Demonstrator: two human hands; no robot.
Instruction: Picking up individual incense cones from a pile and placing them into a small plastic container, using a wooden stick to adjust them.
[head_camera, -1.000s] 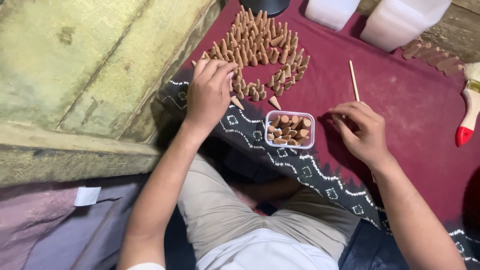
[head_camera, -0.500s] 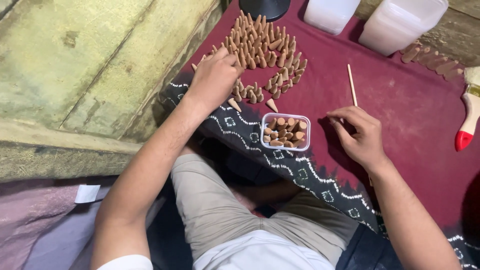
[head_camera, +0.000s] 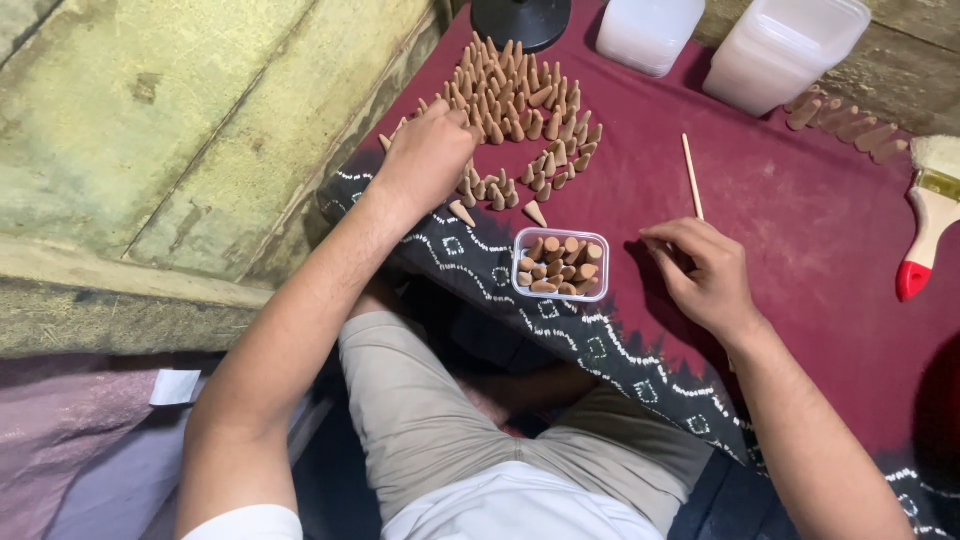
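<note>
I see my left hand (head_camera: 430, 150) resting on the near-left edge of the cluster of small brown clay-like cones (head_camera: 525, 100) standing on the maroon cloth with a white-patterned dark border (head_camera: 800, 250); its fingers are curled together among the cones, though I cannot tell whether they pinch one. My right hand (head_camera: 705, 275) lies knuckles-up on the cloth, fingers bent inward and close together, just below the thin wooden stick (head_camera: 691, 176), and I cannot tell if it holds anything. Between my hands sits the small clear plastic tub (head_camera: 560, 264), filled with cones lying on their sides. Two white translucent plastic containers (head_camera: 785, 50) stand at the far edge, beside a row of fallen cones (head_camera: 845, 120). A paintbrush with a red-tipped handle (head_camera: 925, 225) lies at the far right
</note>
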